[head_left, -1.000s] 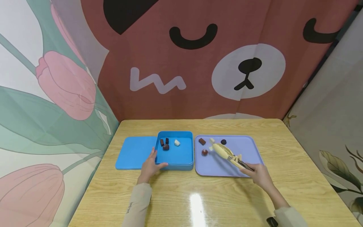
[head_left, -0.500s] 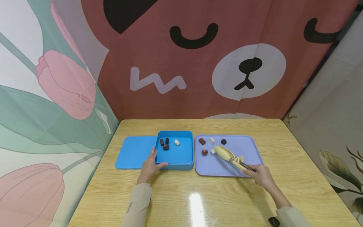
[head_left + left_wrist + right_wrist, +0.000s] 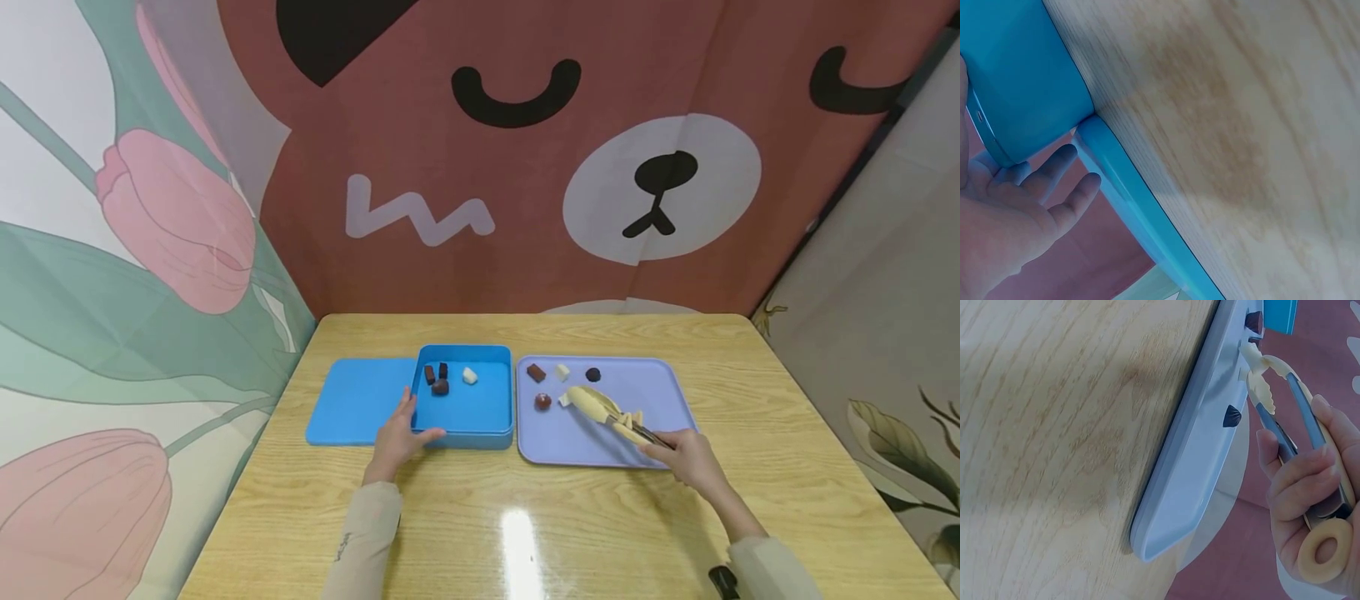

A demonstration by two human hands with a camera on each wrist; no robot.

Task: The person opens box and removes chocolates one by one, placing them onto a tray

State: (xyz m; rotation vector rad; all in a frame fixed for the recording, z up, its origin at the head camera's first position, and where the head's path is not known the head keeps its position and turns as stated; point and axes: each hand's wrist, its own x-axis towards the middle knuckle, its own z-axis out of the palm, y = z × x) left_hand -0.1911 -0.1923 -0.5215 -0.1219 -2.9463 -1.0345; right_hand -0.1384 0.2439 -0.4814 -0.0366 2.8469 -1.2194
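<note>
My right hand (image 3: 692,458) grips cream-tipped tongs (image 3: 592,403) above the lilac tray (image 3: 637,442). Their tips meet at a small white piece (image 3: 565,400), seen also as a pale lump (image 3: 1250,356) in the right wrist view. Around it on the tray lie a brown block (image 3: 536,372), a second white piece (image 3: 562,372), a shiny brown ball (image 3: 542,402) and a dark ridged piece (image 3: 593,374). My left hand (image 3: 396,442) rests at the near left corner of the blue box (image 3: 480,421), fingers extended along its side and thumb at its front.
Inside the box sit several dark brown pieces (image 3: 440,387) and a white piece (image 3: 469,376). A flat blue lid (image 3: 352,408) lies against the box's left side. Wooden table (image 3: 450,517) spreads in front, and a printed bear cloth (image 3: 420,275) hangs behind.
The tongs have come slightly back toward me, uncovering the farther white piece, and their tips now sit at the nearer one. My left hand and the box have stayed put.
</note>
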